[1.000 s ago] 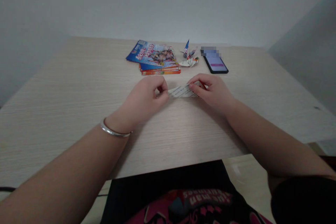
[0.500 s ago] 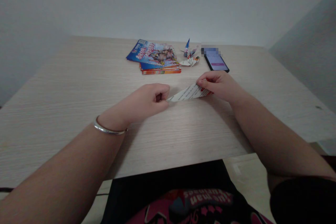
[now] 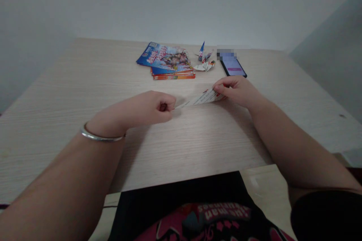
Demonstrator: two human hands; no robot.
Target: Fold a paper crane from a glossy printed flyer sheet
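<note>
A narrow piece of folded printed paper [image 3: 198,99] stretches between my two hands, just above the table. My left hand [image 3: 151,108] pinches its thin left tip between thumb and curled fingers. At the wider right end, my right hand [image 3: 234,89] grips the paper between thumb and fingertips, near some red print. The paper is white with lines of dark text and slants up to the right. A silver bangle [image 3: 102,137] circles my left wrist.
Behind my hands lies a stack of colourful booklets [image 3: 169,58]. Beside it are folded paper cranes, one blue-tipped [image 3: 201,52] and one mostly white [image 3: 205,67]. A phone [image 3: 232,64] with a lit screen lies to their right. The wooden table [image 3: 70,83] meets a wall at the back.
My left hand has moved to the left, drawing out toward the paper's thin tip. The right hand has barely shifted and still holds the other end.
</note>
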